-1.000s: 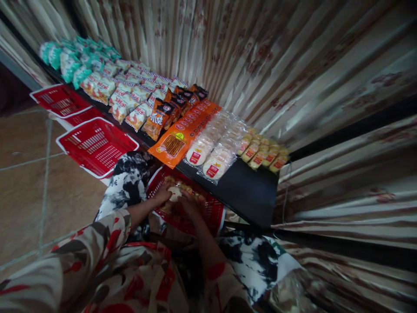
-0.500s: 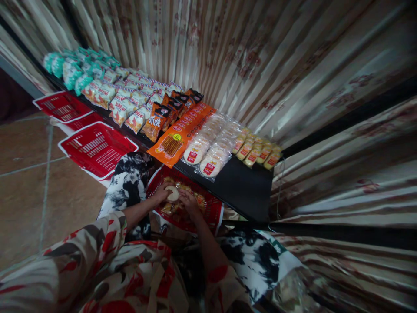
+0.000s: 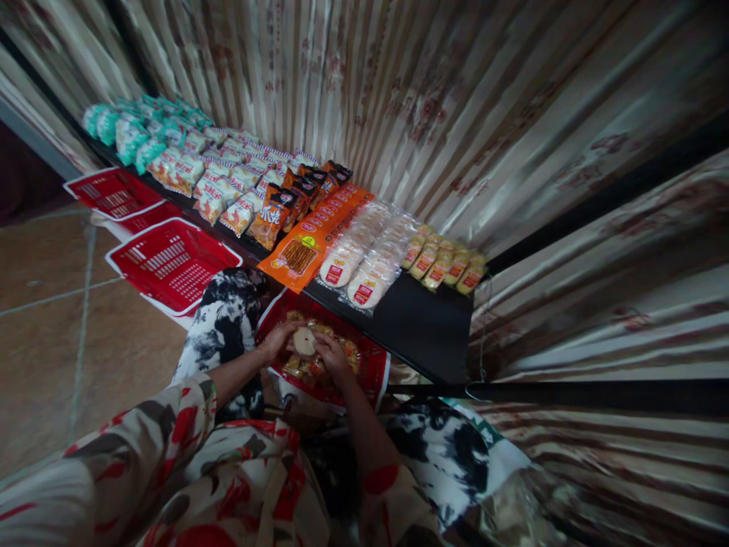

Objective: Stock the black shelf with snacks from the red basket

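Between my two hands is a round white rice cracker packet [image 3: 304,343], with a small red mark on its face. My left hand [image 3: 279,339] grips its left edge, fingers closed. On the other side my right hand [image 3: 332,354] holds its right edge with bent fingers. Both hands are over a red plastic basket [image 3: 376,366] in front of me. Wrapped yellowish snacks [image 3: 312,371] lie inside that basket, under the cracker. The fingertips are partly hidden.
A black shelf [image 3: 424,327] carries rice cracker packs [image 3: 364,289], small yellow packs [image 3: 436,270], an orange snack bag [image 3: 299,254], orange-black bags [image 3: 272,216], white bags [image 3: 213,197] and green bags [image 3: 130,137]. More red baskets [image 3: 176,262] stand at left. A curtain [image 3: 364,91] hangs behind.
The cracker packet has tilted and turned between my hands, staying over the basket; its red mark shows again now. The view has shifted slightly. Both hands keep hold.
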Action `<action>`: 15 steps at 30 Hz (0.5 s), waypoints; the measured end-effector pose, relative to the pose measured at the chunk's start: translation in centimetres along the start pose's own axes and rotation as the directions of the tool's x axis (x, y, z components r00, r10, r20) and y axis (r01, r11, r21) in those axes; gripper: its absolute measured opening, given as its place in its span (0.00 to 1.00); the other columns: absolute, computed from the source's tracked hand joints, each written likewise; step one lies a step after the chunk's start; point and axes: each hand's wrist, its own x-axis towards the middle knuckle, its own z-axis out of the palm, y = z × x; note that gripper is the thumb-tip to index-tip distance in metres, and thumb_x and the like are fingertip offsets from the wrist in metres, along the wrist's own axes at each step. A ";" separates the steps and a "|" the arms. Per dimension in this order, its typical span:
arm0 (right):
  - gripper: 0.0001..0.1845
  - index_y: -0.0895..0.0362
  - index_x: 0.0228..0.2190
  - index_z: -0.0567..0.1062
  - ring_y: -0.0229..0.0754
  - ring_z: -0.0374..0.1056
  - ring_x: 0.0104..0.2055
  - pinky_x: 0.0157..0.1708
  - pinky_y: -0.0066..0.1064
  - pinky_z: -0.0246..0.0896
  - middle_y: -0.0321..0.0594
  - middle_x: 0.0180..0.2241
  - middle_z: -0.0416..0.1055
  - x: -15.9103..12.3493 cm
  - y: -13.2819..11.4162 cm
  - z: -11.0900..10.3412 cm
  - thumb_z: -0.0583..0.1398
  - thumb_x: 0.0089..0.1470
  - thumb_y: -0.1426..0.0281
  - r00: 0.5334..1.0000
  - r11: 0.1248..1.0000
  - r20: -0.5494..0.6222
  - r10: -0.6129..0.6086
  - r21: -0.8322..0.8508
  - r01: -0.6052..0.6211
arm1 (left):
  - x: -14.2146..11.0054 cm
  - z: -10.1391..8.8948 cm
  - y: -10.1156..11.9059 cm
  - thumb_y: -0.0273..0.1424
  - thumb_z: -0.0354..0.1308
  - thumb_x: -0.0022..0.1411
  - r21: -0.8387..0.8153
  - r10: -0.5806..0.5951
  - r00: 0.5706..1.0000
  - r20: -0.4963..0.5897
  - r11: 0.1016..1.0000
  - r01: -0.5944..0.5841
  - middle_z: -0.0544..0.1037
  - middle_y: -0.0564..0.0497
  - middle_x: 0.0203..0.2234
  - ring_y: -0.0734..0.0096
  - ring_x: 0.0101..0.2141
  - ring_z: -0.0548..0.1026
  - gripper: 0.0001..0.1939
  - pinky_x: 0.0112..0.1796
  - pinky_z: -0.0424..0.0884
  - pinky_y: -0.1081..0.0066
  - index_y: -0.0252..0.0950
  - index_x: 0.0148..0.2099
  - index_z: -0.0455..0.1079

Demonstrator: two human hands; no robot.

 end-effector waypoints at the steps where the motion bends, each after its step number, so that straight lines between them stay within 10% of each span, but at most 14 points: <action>1: 0.18 0.54 0.37 0.77 0.43 0.70 0.37 0.39 0.36 0.66 0.40 0.38 0.76 0.0 0.0 0.0 0.61 0.42 0.62 1.000 1.000 -0.005 0.005 0.006 -0.005 | 0.0 0.0 0.0 0.27 0.51 0.52 -0.013 -0.023 1.000 0.013 1.000 0.023 0.77 0.46 0.30 0.72 0.25 0.74 0.20 0.25 0.69 0.74 0.29 0.48 0.69; 15: 0.19 0.56 0.33 0.76 0.47 0.71 0.39 0.42 0.40 0.64 0.43 0.36 0.76 -1.4 -2.1 0.5 0.63 0.40 0.57 0.996 0.998 0.085 0.013 0.059 -0.018 | 0.8 -0.2 -1.8 0.23 0.57 0.46 0.014 0.022 0.993 0.119 1.000 -0.024 0.75 0.50 0.32 0.75 0.28 0.73 0.24 0.31 0.68 0.74 0.33 0.49 0.65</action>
